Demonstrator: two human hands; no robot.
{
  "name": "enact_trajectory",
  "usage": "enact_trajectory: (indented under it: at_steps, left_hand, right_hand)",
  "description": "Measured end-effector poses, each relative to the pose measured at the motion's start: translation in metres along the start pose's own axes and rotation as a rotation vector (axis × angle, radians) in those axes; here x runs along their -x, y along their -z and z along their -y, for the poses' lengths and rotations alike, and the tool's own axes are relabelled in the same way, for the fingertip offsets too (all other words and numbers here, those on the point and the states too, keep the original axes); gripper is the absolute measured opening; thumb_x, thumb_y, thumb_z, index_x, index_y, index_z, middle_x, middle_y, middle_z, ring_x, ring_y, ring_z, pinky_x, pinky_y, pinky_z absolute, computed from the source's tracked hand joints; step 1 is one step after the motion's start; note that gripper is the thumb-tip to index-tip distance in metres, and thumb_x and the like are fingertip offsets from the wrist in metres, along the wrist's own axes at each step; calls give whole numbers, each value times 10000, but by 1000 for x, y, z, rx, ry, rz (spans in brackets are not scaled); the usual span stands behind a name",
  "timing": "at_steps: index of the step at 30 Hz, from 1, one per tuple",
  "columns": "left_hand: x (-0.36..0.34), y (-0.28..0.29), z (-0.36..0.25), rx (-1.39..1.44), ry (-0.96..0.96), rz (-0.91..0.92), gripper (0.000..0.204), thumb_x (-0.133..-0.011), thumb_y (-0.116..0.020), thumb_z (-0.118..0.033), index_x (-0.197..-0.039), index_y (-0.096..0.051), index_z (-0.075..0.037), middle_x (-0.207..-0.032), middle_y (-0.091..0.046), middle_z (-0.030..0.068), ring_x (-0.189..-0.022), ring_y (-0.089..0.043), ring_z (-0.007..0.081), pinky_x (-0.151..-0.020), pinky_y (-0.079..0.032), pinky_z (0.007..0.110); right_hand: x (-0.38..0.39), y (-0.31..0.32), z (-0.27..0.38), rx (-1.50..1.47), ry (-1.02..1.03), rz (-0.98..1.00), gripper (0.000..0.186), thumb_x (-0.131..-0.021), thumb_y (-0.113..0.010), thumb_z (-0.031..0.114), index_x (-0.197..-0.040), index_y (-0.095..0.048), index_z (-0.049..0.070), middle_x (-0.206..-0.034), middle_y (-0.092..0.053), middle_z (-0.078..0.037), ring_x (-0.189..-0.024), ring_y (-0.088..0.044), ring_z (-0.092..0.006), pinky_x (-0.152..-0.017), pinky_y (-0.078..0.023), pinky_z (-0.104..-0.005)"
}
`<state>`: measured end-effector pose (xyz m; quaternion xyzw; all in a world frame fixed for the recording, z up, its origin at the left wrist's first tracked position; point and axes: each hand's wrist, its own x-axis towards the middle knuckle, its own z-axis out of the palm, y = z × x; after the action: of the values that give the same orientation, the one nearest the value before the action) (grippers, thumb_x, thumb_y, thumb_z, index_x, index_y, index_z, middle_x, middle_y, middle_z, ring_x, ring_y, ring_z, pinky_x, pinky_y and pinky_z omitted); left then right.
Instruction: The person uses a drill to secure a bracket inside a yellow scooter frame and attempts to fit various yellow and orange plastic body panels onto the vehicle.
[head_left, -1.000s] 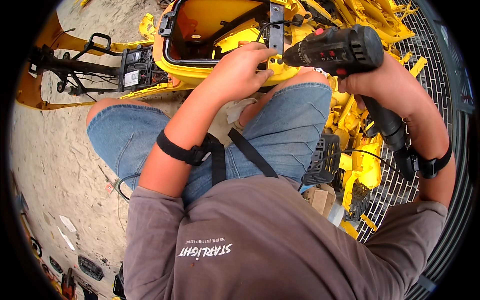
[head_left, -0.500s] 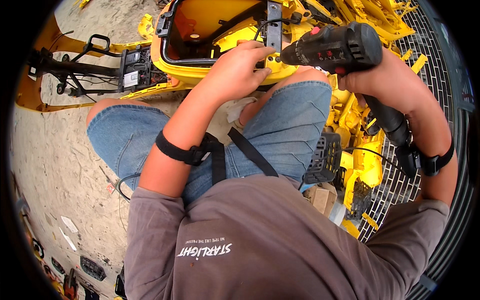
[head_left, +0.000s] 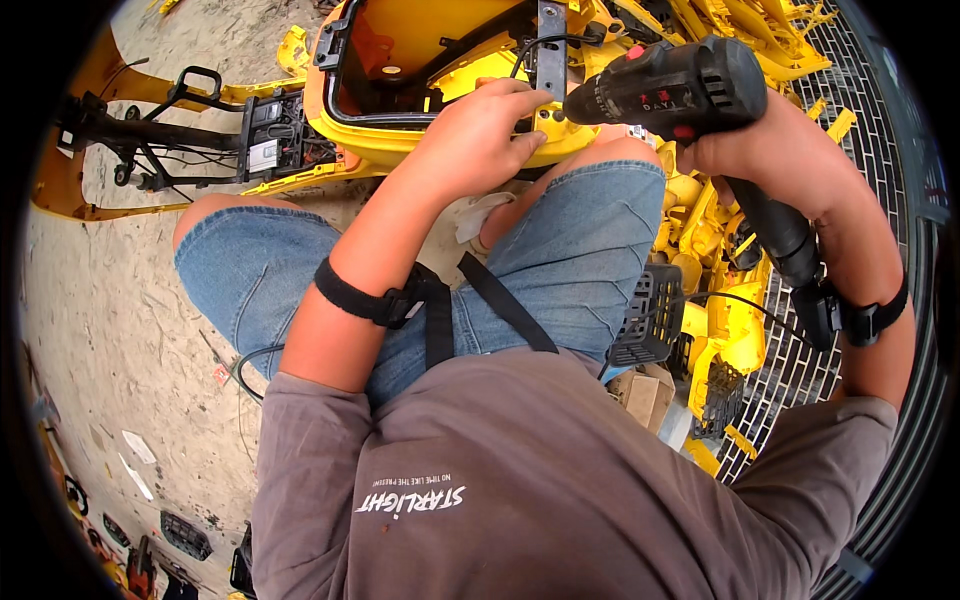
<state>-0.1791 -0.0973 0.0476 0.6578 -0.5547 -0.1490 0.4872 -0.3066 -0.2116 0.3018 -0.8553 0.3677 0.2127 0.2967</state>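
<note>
My right hand [head_left: 775,155] is wrapped around the grip of a black cordless drill [head_left: 670,90] with red buttons. The drill lies level, its nose pointing left at the corner of a large yellow plastic scooter body [head_left: 400,150]. Its tip overlaps that corner, beside small dark holes; whether it touches cannot be told. My left hand [head_left: 480,145] grips the near rim of the body just left of the tip, thumb and forefinger on either side of the corner. Some of its fingers are hidden behind the rim. A black metal bracket [head_left: 550,60] crosses the body's opening above.
Yellow plastic parts [head_left: 740,330] are heaped at the right on a metal grating [head_left: 795,345]. A black plastic crate [head_left: 645,320] stands by my right knee. A yellow scooter frame [head_left: 190,135] with exposed wiring extends left over sandy floor [head_left: 120,330].
The drill and my right hand have shifted very slightly right, and the drill's body has rolled a little. My left hand stays on the rim.
</note>
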Motion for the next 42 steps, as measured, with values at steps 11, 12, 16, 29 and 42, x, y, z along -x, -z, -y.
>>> enact_trajectory:
  at_steps: [11, 12, 16, 29, 42]
  left_hand:
    - [-1, 1, 0, 38, 2, 30, 444, -869, -718, -74, -1303, -650, -17, -1239, -659, 175, -1038, -684, 319, -919, -547, 397]
    - [-1, 1, 0, 44, 3, 31, 447, -867, -718, -72, -1305, -649, -18, -1243, -657, 177, -1045, -682, 320, -921, -546, 397]
    - [-1, 2, 1, 30, -14, 33, 451, -870, -715, -74, -1312, -646, -19, -1270, -647, 188, -1068, -676, 324, -935, -544, 397]
    - [-1, 2, 1, 23, -10, 29, 455, -874, -718, -85, -1321, -646, -31, -1282, -648, 187, -1074, -675, 326, -940, -544, 397]
    - [-2, 3, -1, 39, 29, 44, 448, -882, -713, -110, -1320, -651, -43, -1170, -713, 204, -984, -703, 355, -872, -558, 409]
  right_hand:
    - [2, 1, 0, -24, -25, -3, 291, -786, -786, 106, -1040, -695, -1, -795, -670, -44, -586, -612, -133, -560, -500, -296]
    - [2, 1, 0, -27, -24, -3, 289, -786, -785, 104, -1040, -695, -1, -795, -671, -44, -585, -612, -134, -560, -501, -297]
    - [2, -1, -2, -1, -5, -10, 345, -784, -690, 38, -1129, -684, 13, -783, -651, -45, -560, -604, -128, -529, -492, -292]
    - [4, -4, -3, 7, -3, -28, 404, -787, -662, 29, -1190, -687, 28, -776, -643, -39, -562, -593, -121, -519, -482, -293]
    - [4, -5, -1, 5, 9, -20, 397, -784, -642, 20, -1178, -692, 20, -765, -643, -42, -558, -592, -119, -520, -493, -296]
